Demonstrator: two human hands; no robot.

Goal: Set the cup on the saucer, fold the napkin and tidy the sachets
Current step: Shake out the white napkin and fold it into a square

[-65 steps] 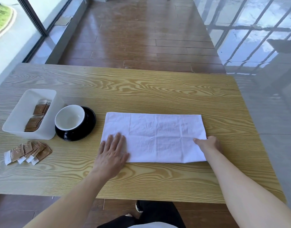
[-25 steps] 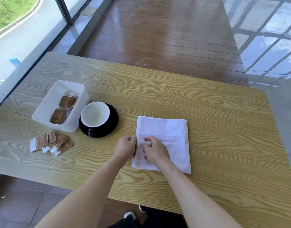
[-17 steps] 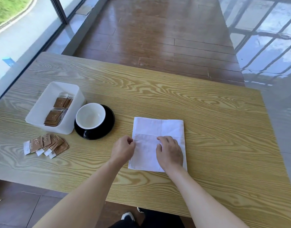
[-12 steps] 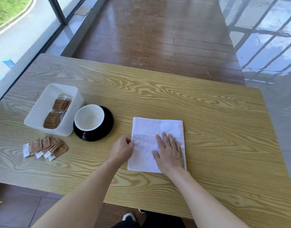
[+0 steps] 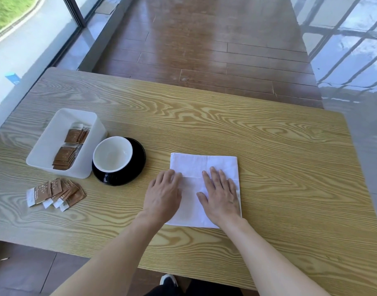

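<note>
Under both flat hands, left hand (image 5: pixel 163 194), right hand (image 5: pixel 220 193), folded napkin (image 5: pixel 204 165)

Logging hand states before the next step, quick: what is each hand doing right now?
Left hand: open, fingers flat on the left edge of the folded napkin.
Right hand: open, palm down, pressing the napkin.

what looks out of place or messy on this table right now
A fan of brown paper sachets lies loose on the wooden table, outside the white plastic bin that holds the others. The white cup sits off-centre on the black saucer.
</note>
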